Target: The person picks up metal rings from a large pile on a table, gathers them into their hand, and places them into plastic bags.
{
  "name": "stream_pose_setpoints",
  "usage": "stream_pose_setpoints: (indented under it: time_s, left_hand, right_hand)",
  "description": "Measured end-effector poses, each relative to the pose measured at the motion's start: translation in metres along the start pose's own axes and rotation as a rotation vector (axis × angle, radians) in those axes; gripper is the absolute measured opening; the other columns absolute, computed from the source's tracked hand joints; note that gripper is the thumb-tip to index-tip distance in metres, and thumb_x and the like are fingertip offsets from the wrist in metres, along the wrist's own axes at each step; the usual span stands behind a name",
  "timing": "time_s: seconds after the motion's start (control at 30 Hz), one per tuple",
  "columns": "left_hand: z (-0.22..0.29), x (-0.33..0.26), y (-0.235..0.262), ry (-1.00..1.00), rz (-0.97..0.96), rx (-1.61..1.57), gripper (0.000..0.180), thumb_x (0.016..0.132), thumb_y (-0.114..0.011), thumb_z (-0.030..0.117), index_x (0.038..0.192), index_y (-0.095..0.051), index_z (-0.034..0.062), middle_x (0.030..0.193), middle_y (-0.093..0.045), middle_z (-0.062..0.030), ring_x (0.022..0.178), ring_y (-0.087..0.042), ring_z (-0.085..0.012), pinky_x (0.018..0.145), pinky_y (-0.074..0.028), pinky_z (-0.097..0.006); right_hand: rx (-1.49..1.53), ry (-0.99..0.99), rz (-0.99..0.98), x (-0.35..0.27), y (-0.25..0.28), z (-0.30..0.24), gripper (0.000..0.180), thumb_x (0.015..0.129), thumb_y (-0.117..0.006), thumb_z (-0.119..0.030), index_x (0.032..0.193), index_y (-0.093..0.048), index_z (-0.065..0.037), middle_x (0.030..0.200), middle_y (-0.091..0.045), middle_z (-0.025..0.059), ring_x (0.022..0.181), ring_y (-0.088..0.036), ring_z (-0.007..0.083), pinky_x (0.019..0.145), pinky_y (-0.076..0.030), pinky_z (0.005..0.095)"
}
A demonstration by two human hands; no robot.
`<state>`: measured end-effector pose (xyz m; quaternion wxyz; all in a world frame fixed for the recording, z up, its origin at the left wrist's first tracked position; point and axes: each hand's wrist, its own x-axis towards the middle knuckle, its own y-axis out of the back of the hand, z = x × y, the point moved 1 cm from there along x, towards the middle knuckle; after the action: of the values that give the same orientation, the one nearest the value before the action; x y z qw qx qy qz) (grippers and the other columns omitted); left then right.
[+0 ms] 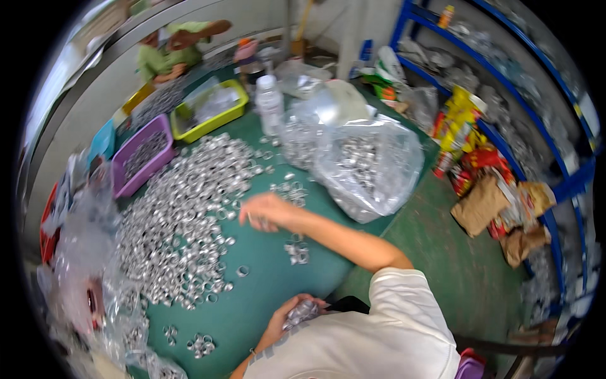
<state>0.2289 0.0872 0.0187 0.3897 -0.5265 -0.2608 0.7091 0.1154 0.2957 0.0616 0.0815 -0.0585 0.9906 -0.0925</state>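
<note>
Close to my body at the table's front edge, my left hand (278,320) is closed round a handful of silver metal rings (302,314). My right hand (264,211) hovers over the green tabletop (252,262), at the right side of a wide pile of loose silver rings (189,202). Motion smears its fingers, so whether it holds a ring cannot be made out. Just beyond that hand lies a smaller group of rings (291,191), and another little cluster (296,250) sits below the wrist. A single ring (243,271) lies apart from the pile.
Clear plastic bags of rings (369,164) stand at right, beside a white bottle (269,106). Purple (145,158) and yellow-green baskets (214,117) line the back. Plastic bags (82,234) crowd the left. Blue shelving (486,69) rises at right; a person in green (165,60) appears far left.
</note>
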Motion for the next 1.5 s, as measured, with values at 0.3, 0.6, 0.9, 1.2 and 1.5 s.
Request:
stream_pose_setpoints:
  time_s: [0.3, 0.6, 0.9, 1.2, 1.5]
  left_hand:
    - [-0.022, 0.011, 0.017, 0.071, -0.103, -0.004, 0.026, 0.090, -0.049, 0.027, 0.099, -0.053, 0.0027, 0.098, -0.057, -0.0177, 0.093, -0.055, -0.0298, 0.085, -0.044, -0.038]
    - [-0.022, 0.004, 0.006, 0.046, -0.099, 0.218, 0.027, 0.091, -0.048, 0.030, 0.098, -0.054, 0.0056, 0.103, -0.053, -0.0163, 0.096, -0.052, -0.0291, 0.083, -0.044, -0.038]
    - [-0.027, 0.004, 0.007, 0.040, -0.042, 0.092, 0.025, 0.090, -0.049, 0.028, 0.099, -0.054, 0.0056, 0.104, -0.053, -0.0161, 0.094, -0.054, -0.0272, 0.081, -0.046, -0.036]
    - [-0.031, 0.018, 0.013, 0.051, -0.015, 0.060, 0.026, 0.090, -0.050, 0.028, 0.099, -0.055, 0.0041, 0.100, -0.055, -0.0173, 0.092, -0.055, -0.0293, 0.081, -0.046, -0.037]
    - [-0.032, 0.014, 0.014, 0.029, -0.033, 0.058, 0.029, 0.091, -0.048, 0.027, 0.106, -0.055, 0.0023, 0.103, -0.057, -0.0174, 0.096, -0.056, -0.0298, 0.085, -0.046, -0.038]
  right_hand:
    - [0.033, 0.348, 0.470, -0.232, 0.082, 0.018, 0.035, 0.091, -0.055, -0.029, 0.080, -0.064, 0.003, 0.054, -0.049, -0.0013, 0.045, -0.039, 0.0041, 0.040, -0.027, 0.0194]
    - [-0.928, -0.079, 1.706, -0.246, 0.286, 0.059, 0.030, 0.086, -0.059, -0.034, 0.097, -0.062, -0.006, 0.089, -0.061, 0.0165, 0.085, -0.059, 0.0337, 0.073, -0.046, 0.0455]
    - [-1.261, -0.037, 1.551, -0.228, 0.323, 0.077, 0.041, 0.073, -0.073, -0.022, 0.109, -0.059, -0.009, 0.104, -0.052, 0.0123, 0.099, -0.048, 0.0320, 0.087, -0.041, 0.0399]
    - [-0.999, 0.004, 1.479, -0.238, 0.328, 0.081, 0.051, 0.087, -0.048, -0.027, 0.135, -0.038, -0.014, 0.128, -0.044, 0.0124, 0.119, -0.039, 0.0306, 0.102, -0.023, 0.0445]
    - [-0.618, 0.212, 1.443, -0.203, 0.389, 0.085, 0.050, 0.095, -0.035, -0.037, 0.133, -0.041, -0.005, 0.133, -0.044, 0.0169, 0.125, -0.039, 0.0298, 0.105, -0.027, 0.0362]
